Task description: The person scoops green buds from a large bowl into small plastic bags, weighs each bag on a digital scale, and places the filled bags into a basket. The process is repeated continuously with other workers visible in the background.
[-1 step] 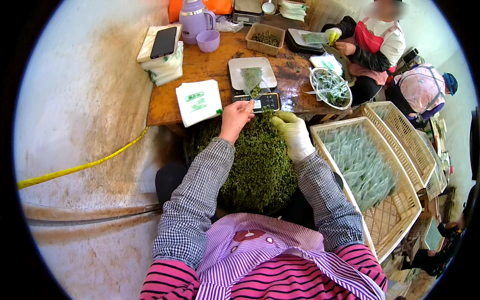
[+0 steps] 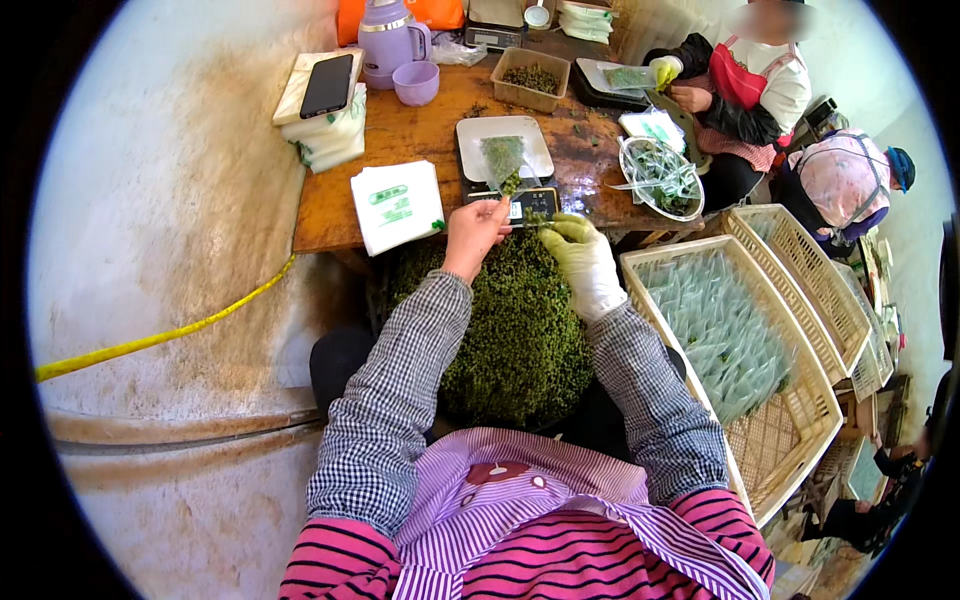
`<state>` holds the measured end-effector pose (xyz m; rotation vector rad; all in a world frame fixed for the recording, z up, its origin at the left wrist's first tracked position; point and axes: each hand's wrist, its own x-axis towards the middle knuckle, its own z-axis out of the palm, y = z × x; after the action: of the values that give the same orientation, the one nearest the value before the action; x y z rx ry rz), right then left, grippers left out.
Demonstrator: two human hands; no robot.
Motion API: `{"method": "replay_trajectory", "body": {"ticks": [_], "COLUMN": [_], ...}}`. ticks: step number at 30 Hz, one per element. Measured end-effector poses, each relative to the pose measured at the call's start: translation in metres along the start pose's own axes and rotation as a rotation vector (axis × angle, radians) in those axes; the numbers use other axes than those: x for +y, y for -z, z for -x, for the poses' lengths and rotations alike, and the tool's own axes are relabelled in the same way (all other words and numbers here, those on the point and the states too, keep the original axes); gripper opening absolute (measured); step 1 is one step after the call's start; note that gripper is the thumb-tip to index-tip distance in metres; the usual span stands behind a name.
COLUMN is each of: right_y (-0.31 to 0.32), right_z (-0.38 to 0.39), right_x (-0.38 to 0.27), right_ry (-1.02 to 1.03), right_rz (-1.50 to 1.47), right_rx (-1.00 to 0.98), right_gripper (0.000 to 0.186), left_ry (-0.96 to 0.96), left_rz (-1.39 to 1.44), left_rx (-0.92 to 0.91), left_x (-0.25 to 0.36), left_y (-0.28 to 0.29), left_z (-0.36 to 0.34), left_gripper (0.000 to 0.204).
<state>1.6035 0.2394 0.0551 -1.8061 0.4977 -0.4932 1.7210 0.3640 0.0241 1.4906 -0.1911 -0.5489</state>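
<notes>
A clear plastic bag [image 2: 503,153], partly filled with small green beaded sprigs, lies on the white pan of a digital scale [image 2: 535,152]. My bare left hand [image 2: 477,238] pinches the bag's near edge in front of the scale's display. My right hand [image 2: 585,265], in a white glove with yellow-green fingertips, has its fingers closed on a small green beaded sprig [image 2: 537,218] near the bag's mouth. Below both hands is a large heap of these green sprigs [image 2: 520,340], between my knees; its container is mostly hidden.
White printed bags [image 2: 397,206] lie left of the scale. A phone [image 2: 327,84], lilac jug [image 2: 390,45], cup [image 2: 416,82] and plastic tub [image 2: 530,80] stand farther back. At right are a basket [image 2: 662,178], a crate [image 2: 810,400] of filled bags, and a co-worker [image 2: 745,90].
My right hand has shifted slightly left and up, bringing the sprig in front of the scale. My left hand keeps its pinch on the bag, nearly still.
</notes>
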Motion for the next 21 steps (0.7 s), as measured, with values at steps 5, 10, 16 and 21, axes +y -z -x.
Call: {"method": "replay_trajectory", "body": {"ticks": [5,10,16,21], "right_y": [-0.033,-0.063,-0.05,-0.056], "right_z": [-0.045,-0.098,-0.065,-0.086], "right_x": [-0.006,0.002,-0.008,0.0], "right_ry": [0.636,0.766,0.499,0.637], "right_rz": [0.847,1.114,0.794,0.973], "right_rx": [0.236,0.224,0.151,0.198], "right_gripper": [0.014,0.034,0.037,0.023], "left_ry": [0.071,-0.015,0.066,0.014], "left_rz": [0.112,0.028,0.333,-0.006], "left_rx": [0.054,0.053,0.009,-0.062], "left_x": [-0.002,-0.002,0.009,-0.004], "left_y": [-0.012,-0.02,-0.013,-0.008], "left_z": [-0.021,-0.021,-0.014,-0.026], "left_gripper": [0.031,0.027,0.027,0.028]}}
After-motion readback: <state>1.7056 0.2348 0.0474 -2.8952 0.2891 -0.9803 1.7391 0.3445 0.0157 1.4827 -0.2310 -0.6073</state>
